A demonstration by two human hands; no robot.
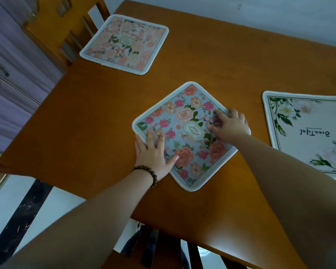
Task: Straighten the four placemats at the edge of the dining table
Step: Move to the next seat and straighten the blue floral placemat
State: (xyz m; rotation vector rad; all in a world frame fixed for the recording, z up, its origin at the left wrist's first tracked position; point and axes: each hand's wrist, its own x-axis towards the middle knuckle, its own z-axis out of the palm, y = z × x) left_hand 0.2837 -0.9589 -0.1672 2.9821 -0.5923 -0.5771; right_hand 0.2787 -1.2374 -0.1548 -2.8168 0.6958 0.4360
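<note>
Pressing flat, my left hand (153,152) and right hand (229,125), fingers spread, rest on the blue floral placemat (182,133), which sits cornerwise mid-worktop (85,113). I count three placemats: a pink floral placemat (124,43) far left, and a white placemat (308,133) cut off at right. A fourth isn't visible.

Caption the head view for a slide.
Both hands, left hand and right hand, press flat on the skewed blue floral placemat on the wooden table.

Blue floral placemat (184,133); pink floral placemat (124,43); white leafy placemat (306,133); orange-brown table (85,113)
</note>
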